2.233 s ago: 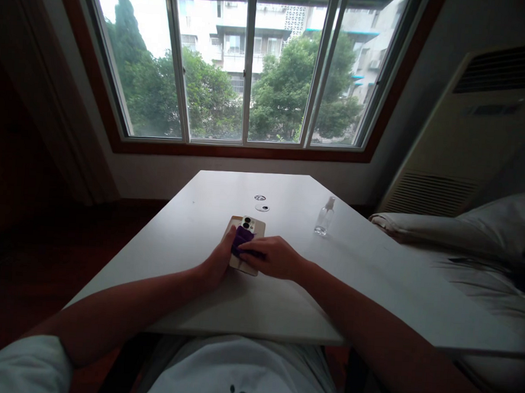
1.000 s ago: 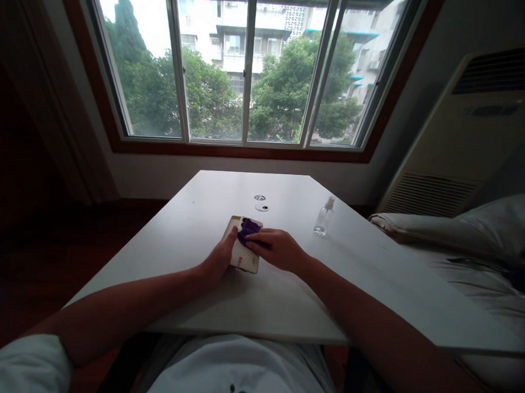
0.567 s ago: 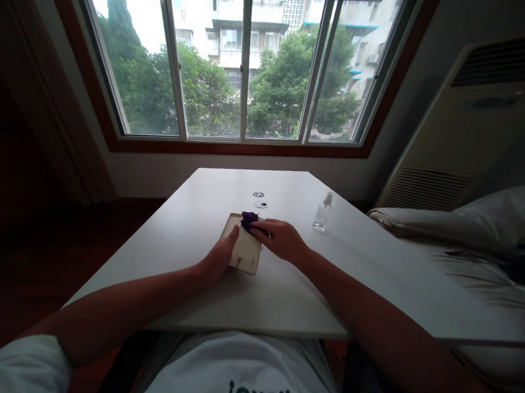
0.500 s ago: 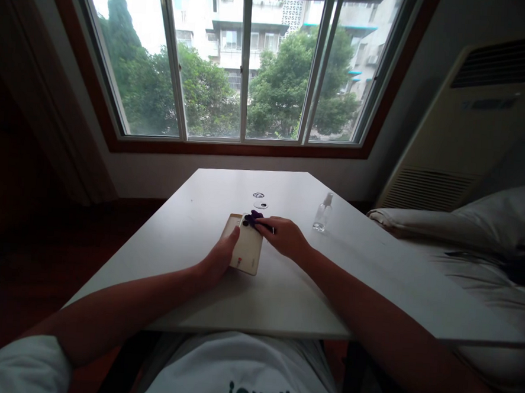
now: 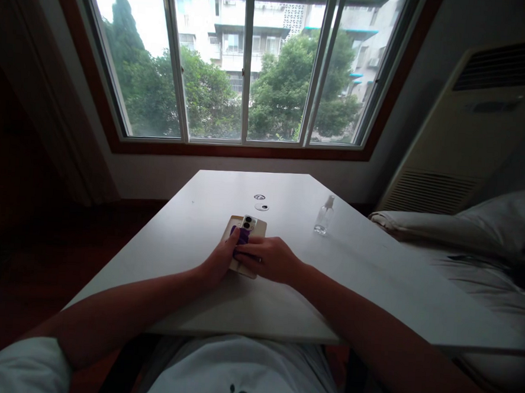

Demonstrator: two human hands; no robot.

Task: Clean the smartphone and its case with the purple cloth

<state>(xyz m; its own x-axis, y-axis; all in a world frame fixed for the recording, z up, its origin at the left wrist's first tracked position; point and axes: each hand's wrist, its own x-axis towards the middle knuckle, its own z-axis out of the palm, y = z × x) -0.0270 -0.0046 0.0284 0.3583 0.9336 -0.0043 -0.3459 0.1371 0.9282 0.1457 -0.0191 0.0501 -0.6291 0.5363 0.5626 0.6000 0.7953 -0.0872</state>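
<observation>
A pale gold phone (image 5: 259,227) is held back side up over the white table, its camera lenses at the far end. My left hand (image 5: 219,258) grips its left edge, with the thumb over the back. In my right hand (image 5: 273,259) is a dark purple cloth (image 5: 243,235), pressed against the phone's back below the lenses. The right fingers lie across the phone and hide much of its lower back. Part of the cloth is close to the left thumb.
Beyond the phone, two small round stickers (image 5: 262,207) lie on the white table (image 5: 190,216). A clear spray bottle (image 5: 323,217) stands upright to the right. A cushioned seat (image 5: 479,215) is beside the table's right edge.
My right hand has moved the cloth from the camera lenses down and left across the phone's back, uncovering the lenses. My left hand keeps its grip on the phone.
</observation>
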